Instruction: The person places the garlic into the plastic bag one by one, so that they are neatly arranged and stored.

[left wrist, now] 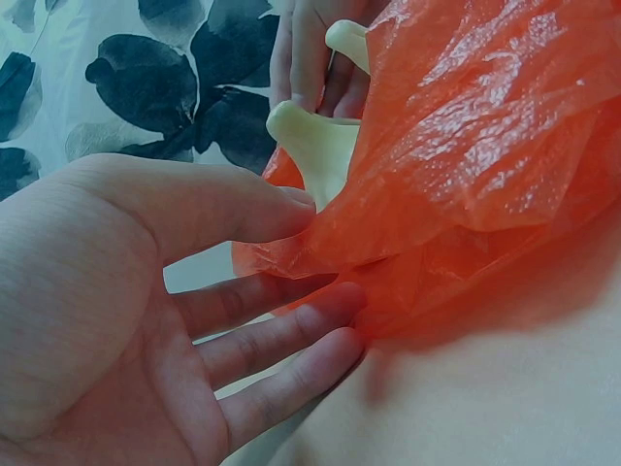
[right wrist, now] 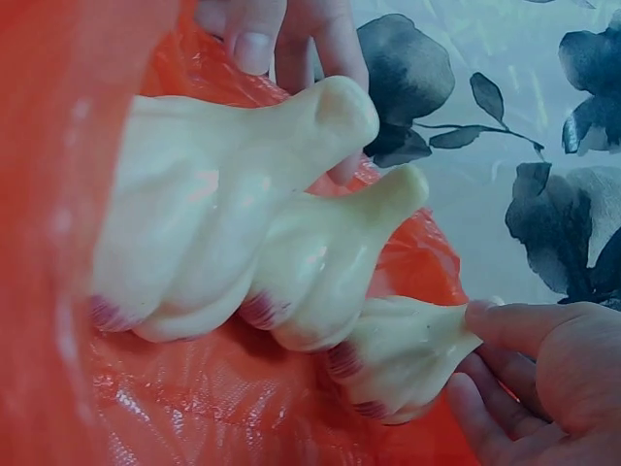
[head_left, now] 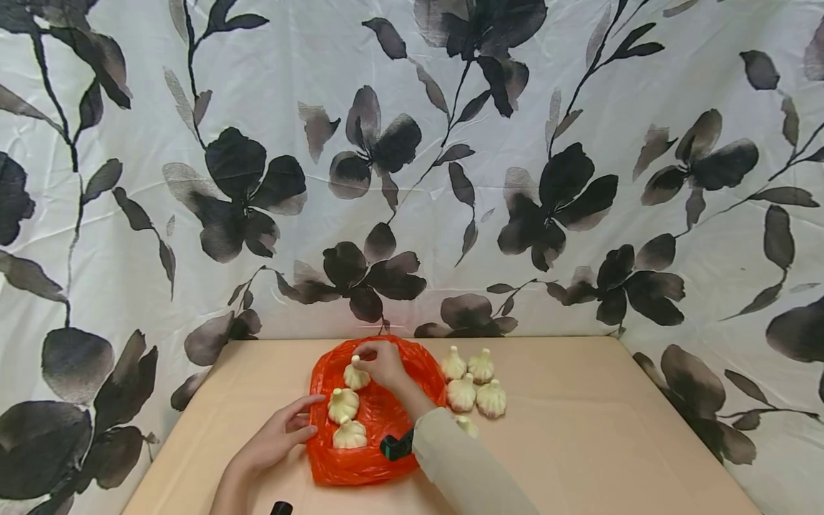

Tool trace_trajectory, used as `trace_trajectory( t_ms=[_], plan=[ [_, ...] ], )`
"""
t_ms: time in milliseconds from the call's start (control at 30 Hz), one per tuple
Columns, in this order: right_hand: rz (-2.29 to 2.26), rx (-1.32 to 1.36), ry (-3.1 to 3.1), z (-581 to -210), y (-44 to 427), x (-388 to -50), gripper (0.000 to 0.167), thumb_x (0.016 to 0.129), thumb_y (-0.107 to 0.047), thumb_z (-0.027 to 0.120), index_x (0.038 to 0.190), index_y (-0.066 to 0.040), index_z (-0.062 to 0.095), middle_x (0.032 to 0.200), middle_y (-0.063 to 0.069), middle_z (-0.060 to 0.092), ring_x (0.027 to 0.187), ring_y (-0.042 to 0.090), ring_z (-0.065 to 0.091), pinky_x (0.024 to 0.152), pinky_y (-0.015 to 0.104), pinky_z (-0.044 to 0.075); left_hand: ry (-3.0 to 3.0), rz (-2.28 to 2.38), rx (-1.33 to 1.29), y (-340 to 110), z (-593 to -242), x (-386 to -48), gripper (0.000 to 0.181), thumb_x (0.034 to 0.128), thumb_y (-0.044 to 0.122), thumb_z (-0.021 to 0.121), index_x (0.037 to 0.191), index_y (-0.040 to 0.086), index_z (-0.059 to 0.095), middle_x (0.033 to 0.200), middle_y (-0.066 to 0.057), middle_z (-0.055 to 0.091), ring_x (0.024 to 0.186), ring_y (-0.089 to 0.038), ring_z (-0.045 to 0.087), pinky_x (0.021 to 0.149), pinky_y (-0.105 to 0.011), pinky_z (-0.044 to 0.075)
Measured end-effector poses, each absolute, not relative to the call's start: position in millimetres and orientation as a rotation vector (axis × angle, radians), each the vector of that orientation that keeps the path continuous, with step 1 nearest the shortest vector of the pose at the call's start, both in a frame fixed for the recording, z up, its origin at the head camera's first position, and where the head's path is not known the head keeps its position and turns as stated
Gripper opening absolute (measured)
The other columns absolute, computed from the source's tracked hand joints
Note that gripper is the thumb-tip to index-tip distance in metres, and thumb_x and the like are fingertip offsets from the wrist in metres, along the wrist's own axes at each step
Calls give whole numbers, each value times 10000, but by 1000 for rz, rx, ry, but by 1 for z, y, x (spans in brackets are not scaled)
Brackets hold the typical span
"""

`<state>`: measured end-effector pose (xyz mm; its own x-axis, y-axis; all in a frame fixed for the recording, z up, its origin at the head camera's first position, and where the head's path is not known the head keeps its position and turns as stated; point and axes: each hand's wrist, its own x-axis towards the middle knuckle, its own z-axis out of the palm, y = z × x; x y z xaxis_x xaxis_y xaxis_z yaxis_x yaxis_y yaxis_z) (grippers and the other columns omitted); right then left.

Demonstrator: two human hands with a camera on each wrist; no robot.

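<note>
An open red plastic bag (head_left: 380,468) lies on the table with three garlic bulbs in a row along its left side. My right hand (head_left: 386,363) reaches into the bag and pinches the stem of the farthest bulb (head_left: 356,377); the right wrist view shows thumb and fingers round that stem (right wrist: 417,354). The middle bulb (head_left: 343,405) and the nearest bulb (head_left: 350,434) stand untouched. At the bag's left edge, my left hand (head_left: 273,438) holds the rim between thumb and fingers, as the left wrist view of the bag (left wrist: 466,175) shows.
Right of the bag, several more garlic bulbs (head_left: 461,393) stand in a group on the tan table (head_left: 579,429), one partly behind my right sleeve (head_left: 457,454). A floral cloth (head_left: 450,272) hangs behind the table. A small black object (head_left: 281,508) shows at the bottom edge.
</note>
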<state>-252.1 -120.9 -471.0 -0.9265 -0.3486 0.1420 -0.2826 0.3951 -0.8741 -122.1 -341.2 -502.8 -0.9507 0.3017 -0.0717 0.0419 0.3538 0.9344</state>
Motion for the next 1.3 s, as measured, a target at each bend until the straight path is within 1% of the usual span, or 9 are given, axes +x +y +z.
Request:
trace_trajectory(
  t_ms=[333, 567, 767, 967, 1167, 1300],
  plan=[
    [-1620, -572, 2567, -474, -115, -250, 159, 835, -77, 734, 994, -76, 741, 901, 29, 724, 787, 87, 646, 723, 225, 558, 2392, 1629, 353, -337, -502, -124, 557, 945, 153, 595, 1451, 54, 385, 1361, -283, 482, 1081, -270, 611, 824, -215, 511],
    [-1659, -594, 2573, -471, -108, -249, 173, 833, -43, 726, 1006, -56, 738, 902, 36, 725, 767, 69, 646, 699, 218, 561, 2378, 1628, 370, -337, -502, -125, 557, 946, 157, 593, 1452, 58, 384, 1392, -281, 458, 1119, -296, 603, 834, -208, 502],
    [-1681, -615, 2533, -464, -104, -247, 165, 832, -72, 735, 994, -47, 737, 924, 73, 736, 804, 116, 685, 729, 228, 565, 2386, 1615, 362, -337, -502, -125, 554, 944, 161, 595, 1449, 60, 390, 1386, -274, 468, 1107, -289, 606, 831, -210, 501],
    [-1648, -686, 2472, -456, -102, -245, 171, 821, -94, 752, 982, -38, 740, 903, 81, 735, 766, 109, 662, 701, 210, 550, 2382, 1628, 336, -338, -501, -124, 559, 941, 169, 601, 1449, 67, 393, 1428, -270, 430, 1127, -308, 599, 836, -203, 495],
    [-1603, -686, 2418, -446, -99, -239, 219, 829, -127, 751, 1023, -26, 731, 921, 64, 728, 774, 100, 646, 729, 222, 553, 2369, 1619, 313, -341, -501, -122, 566, 945, 184, 600, 1457, 71, 384, 1419, -274, 438, 1134, -305, 591, 833, -193, 495],
    [-1606, -688, 2395, -439, -95, -234, 226, 843, -122, 736, 1047, -24, 725, 963, 88, 727, 814, 131, 655, 757, 243, 559, 2376, 1622, 295, -341, -499, -121, 572, 943, 194, 604, 1457, 74, 385, 1417, -266, 440, 1124, -299, 582, 827, -200, 497]
  ],
)
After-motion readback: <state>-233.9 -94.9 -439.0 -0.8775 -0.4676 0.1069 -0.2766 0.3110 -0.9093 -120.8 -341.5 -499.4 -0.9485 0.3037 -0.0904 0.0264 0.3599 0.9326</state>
